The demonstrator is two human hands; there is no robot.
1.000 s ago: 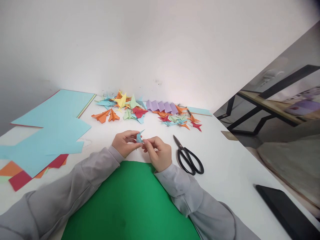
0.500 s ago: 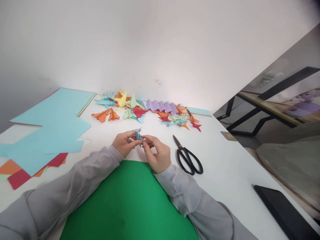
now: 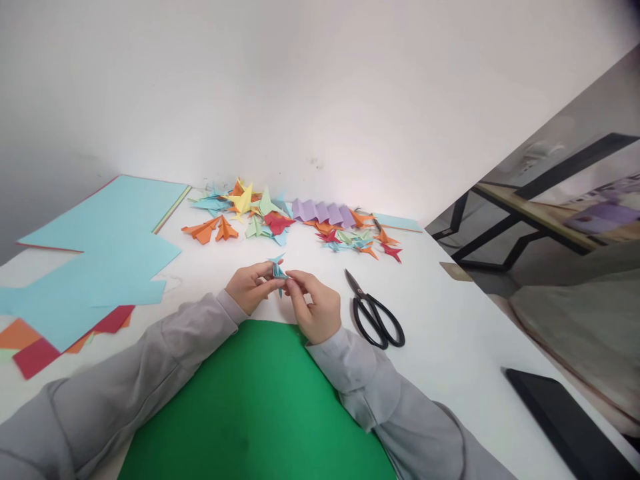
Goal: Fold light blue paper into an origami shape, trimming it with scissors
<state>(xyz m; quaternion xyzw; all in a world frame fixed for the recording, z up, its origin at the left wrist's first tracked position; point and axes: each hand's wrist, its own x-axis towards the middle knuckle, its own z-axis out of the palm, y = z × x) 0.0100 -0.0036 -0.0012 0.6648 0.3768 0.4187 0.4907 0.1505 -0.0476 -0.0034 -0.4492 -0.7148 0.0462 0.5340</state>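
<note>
A small light-blue folded paper piece (image 3: 279, 271) is held up between both hands, above the far edge of a green sheet (image 3: 260, 393). My left hand (image 3: 250, 287) pinches it from the left, thumb in front. From the right, the fingertips of my right hand (image 3: 317, 307) grip its lower right side. Fingers cover part of the folds, so its full shape is hidden. Black-handled scissors (image 3: 376, 313) lie to the right of my right hand, blades pointing away.
Folded paper planes (image 3: 243, 200) and other small paper figures (image 3: 355, 237) lie along the wall, with a purple pleated strip (image 3: 323, 213) among them. Blue paper sheets (image 3: 105, 267) cover the left side, over red squares (image 3: 37, 357). A black tablet-like object (image 3: 560, 413) sits at the right edge.
The blue folded paper has turned slightly in the fingers, showing more of its pleated middle. Both hands stay almost where they were.
</note>
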